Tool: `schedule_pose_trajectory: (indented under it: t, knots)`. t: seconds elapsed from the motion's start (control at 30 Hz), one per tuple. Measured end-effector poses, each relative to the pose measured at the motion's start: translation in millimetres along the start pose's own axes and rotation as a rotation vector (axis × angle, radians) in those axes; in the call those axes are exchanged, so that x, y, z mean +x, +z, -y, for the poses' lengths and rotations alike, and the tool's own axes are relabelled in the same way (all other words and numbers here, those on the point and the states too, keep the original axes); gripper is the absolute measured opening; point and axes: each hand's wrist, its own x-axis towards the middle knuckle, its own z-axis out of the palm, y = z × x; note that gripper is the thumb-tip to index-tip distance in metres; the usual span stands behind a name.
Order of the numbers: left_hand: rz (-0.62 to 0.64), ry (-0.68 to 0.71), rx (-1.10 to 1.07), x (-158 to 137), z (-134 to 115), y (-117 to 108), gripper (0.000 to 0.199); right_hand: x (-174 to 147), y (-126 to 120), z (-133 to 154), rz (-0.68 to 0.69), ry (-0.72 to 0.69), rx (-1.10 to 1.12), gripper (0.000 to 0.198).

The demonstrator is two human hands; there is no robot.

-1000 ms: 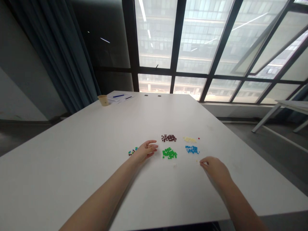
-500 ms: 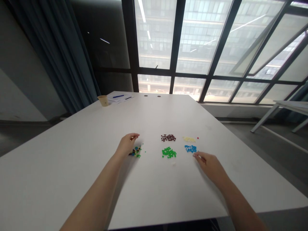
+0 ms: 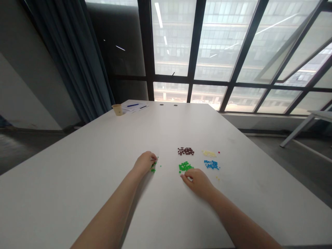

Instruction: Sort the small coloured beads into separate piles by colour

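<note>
Over a small pile of mixed bits (image 3: 153,169), mostly green where it shows, my left hand (image 3: 144,163) is bent with thumb and fingers pinched together. The hand covers much of that pile, and what is between the fingertips cannot be made out. My right hand (image 3: 199,180) is at the near edge of a heap of small green pieces (image 3: 185,166), its thumb and forefinger closed low over the tabletop. Anything in that pinch is too small to name. Small blue pieces (image 3: 212,164) lie to the right of the green heap.
Behind the green heap lie dark brown pieces (image 3: 185,151). Pale yellow pieces (image 3: 209,153) and one red piece (image 3: 219,152) are farther right. Two yellowish bits (image 3: 217,178) lie before the blue ones. A paper cup (image 3: 117,110), papers and pens (image 3: 132,105) stand far left on the white table (image 3: 171,128).
My right hand has moved left from the blue pieces to the green heap, and yellowish bits now show near where it was. My left hand has come down over the mixed pile. The view has shifted slightly.
</note>
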Motion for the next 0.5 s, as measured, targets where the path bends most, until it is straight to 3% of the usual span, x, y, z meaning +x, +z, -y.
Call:
schedule_pose_trajectory:
  t: [0.2, 0.5]
  knots:
    - [0.033, -0.016, 0.163, -3, -5, 3, 0.016, -8, -1, -10, 0.006, 0.022, 0.092, 0.037]
    - [0.083, -0.033, 0.198, -8, -6, -3, 0.014, -8, -14, -5, -0.014, 0.016, 0.162, 0.038]
